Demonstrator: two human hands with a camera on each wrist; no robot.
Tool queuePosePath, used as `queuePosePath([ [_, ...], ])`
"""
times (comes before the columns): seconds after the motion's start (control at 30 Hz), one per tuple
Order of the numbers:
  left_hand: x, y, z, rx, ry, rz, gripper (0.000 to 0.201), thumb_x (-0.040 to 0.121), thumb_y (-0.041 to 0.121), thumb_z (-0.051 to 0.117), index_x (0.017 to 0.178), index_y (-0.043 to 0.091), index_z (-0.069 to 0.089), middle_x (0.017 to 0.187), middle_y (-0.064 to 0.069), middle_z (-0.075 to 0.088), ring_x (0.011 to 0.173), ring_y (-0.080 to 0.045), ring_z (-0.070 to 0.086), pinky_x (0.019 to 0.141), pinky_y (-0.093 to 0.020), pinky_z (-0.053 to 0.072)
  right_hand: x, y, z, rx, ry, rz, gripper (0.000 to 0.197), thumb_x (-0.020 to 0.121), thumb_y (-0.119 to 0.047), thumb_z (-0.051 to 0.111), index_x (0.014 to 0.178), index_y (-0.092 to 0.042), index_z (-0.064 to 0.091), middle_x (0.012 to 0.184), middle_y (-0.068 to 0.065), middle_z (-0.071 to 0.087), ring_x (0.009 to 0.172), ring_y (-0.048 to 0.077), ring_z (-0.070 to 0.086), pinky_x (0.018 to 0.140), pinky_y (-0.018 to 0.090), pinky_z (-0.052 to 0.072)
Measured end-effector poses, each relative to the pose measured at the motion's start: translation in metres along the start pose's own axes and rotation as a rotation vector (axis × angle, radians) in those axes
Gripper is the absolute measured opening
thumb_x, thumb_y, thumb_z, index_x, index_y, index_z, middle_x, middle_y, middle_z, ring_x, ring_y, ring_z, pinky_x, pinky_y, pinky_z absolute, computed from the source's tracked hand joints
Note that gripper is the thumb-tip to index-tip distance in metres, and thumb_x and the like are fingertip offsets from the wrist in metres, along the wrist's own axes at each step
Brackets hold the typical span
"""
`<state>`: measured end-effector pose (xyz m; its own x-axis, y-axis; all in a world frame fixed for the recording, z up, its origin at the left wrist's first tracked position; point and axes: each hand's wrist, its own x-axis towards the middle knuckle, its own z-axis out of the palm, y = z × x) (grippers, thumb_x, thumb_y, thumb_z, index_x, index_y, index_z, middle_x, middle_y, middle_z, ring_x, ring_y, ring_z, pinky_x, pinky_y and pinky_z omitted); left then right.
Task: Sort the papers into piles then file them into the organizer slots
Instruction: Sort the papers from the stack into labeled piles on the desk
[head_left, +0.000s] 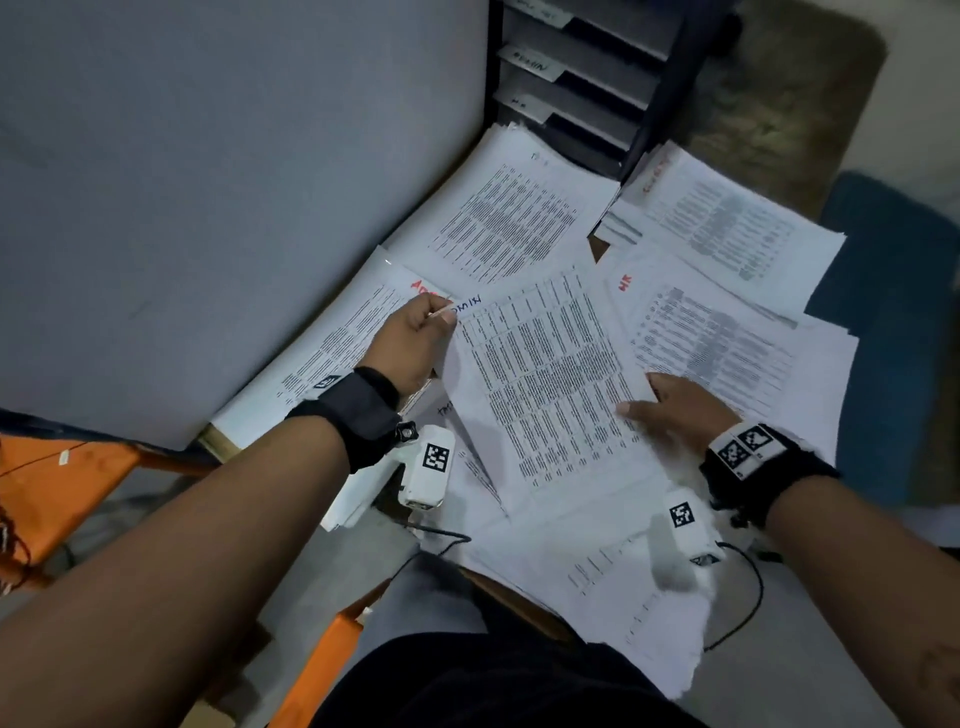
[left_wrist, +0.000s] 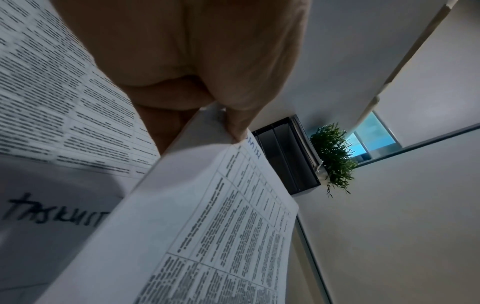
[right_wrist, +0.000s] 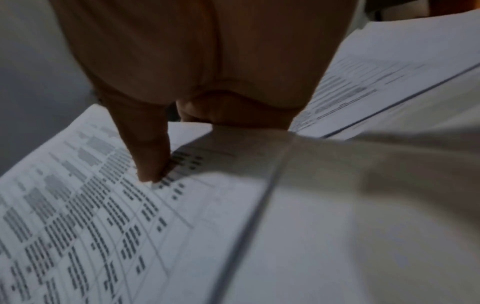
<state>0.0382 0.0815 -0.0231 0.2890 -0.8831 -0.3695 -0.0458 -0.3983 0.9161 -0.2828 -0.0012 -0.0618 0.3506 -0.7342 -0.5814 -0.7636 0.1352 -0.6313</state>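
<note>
A white printed sheet with a dense table and blue handwriting at its corner (head_left: 540, 384) is held over the spread of papers on the desk (head_left: 597, 244). Its top corner is pinched by the left hand (head_left: 410, 343) between thumb and curled fingers, clearly seen in the left wrist view. The opposite edge is gripped by the right hand (head_left: 675, 405), thumb pressed on top of the print, other fingers tucked under.

Sorting is judged as partly done: several separate white piles are laid out, one marked in red at the far right (head_left: 727, 223), one with a red "HR" label (head_left: 711, 338), one against the grey partition wall (head_left: 332, 353), one nearest the organizer (head_left: 509, 218). A sheet headed "TASKLIST" in black marker (left_wrist: 52, 214) lies under the held sheet. Loose unsorted sheets (head_left: 597, 571) remain at the near edge.

Filing appears not begun: the black tiered organizer with labelled slots (head_left: 582, 78) shows no papers in the visible slots, though the view is partial.
</note>
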Motion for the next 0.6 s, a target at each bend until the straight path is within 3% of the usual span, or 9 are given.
queuePosePath([
  [0.1,0.011,0.005,0.011,-0.069,0.003,-0.048,0.021,0.1,0.026,0.053,0.081,0.03,0.063,0.088,-0.011,0.056,0.08,-0.024,0.053,0.072,-0.043,0.05,-0.016,0.018,-0.016,0.215,0.066,0.015,0.016,0.082,-0.029,0.076,0.091,-0.017,0.07,0.088,0.001,0.074,0.081,0.022,0.068,0.073,0.032,0.05],
  [0.2,0.021,0.01,0.02,-0.104,-0.019,-0.079,0.022,0.096,0.029,0.054,0.079,0.032,0.068,0.09,-0.012,0.056,0.081,-0.025,0.05,0.072,-0.044,0.047,-0.027,0.034,-0.027,0.416,0.043,0.08,0.019,0.084,-0.016,0.073,0.102,-0.008,0.069,0.106,0.018,0.072,0.101,0.037,0.067,0.094,0.047,0.052],
  [0.23,0.023,0.012,0.024,-0.105,-0.015,-0.085,0.022,0.094,0.03,0.054,0.078,0.033,0.068,0.089,-0.012,0.055,0.079,-0.025,0.049,0.07,-0.043,0.045,-0.029,0.037,-0.03,0.503,0.053,0.093,0.022,0.085,-0.012,0.071,0.106,-0.005,0.068,0.108,0.019,0.071,0.102,0.038,0.067,0.092,0.046,0.052],
  [0.27,0.027,0.013,0.026,-0.108,-0.003,-0.091,0.022,0.094,0.029,0.054,0.078,0.033,0.068,0.088,-0.012,0.054,0.078,-0.025,0.048,0.068,-0.039,0.044,-0.032,0.041,-0.033,0.585,0.07,0.097,0.024,0.086,-0.012,0.069,0.108,-0.004,0.067,0.106,0.016,0.072,0.094,0.037,0.069,0.083,0.041,0.055],
  [0.37,0.038,0.016,0.033,-0.163,0.047,-0.122,0.02,0.101,0.023,0.05,0.087,0.027,0.064,0.086,-0.012,0.056,0.072,-0.023,0.05,0.061,-0.03,0.044,-0.04,0.049,-0.039,0.757,0.154,0.191,0.024,0.087,-0.023,0.069,0.108,-0.013,0.066,0.097,0.008,0.071,0.059,0.03,0.058,0.054,0.03,0.047],
  [0.43,0.047,0.015,0.036,-0.2,0.085,-0.154,0.018,0.103,0.023,0.048,0.091,0.024,0.062,0.086,-0.009,0.058,0.071,-0.021,0.052,0.056,-0.026,0.046,-0.042,0.048,-0.037,1.015,0.204,0.202,0.012,0.091,-0.011,0.06,0.101,-0.008,0.064,0.083,0.01,0.072,0.05,0.022,0.065,0.044,0.023,0.05],
  [0.5,0.056,0.013,0.039,-0.239,0.121,-0.194,0.016,0.103,0.023,0.047,0.094,0.023,0.061,0.085,-0.009,0.056,0.069,-0.021,0.052,0.049,-0.023,0.048,-0.039,0.05,-0.031,1.178,0.212,0.228,0.009,0.088,-0.007,0.059,0.096,-0.008,0.062,0.077,0.01,0.071,0.059,0.019,0.07,0.05,0.023,0.056],
  [0.6,0.065,0.009,0.042,-0.283,0.158,-0.245,0.015,0.103,0.021,0.047,0.1,0.016,0.062,0.087,-0.012,0.055,0.061,-0.019,0.052,0.044,-0.022,0.049,-0.033,0.041,-0.013,1.186,0.129,0.214,0.043,0.073,-0.014,0.076,0.113,-0.01,0.063,0.1,0.012,0.072,0.085,0.025,0.069,0.074,0.033,0.058],
])
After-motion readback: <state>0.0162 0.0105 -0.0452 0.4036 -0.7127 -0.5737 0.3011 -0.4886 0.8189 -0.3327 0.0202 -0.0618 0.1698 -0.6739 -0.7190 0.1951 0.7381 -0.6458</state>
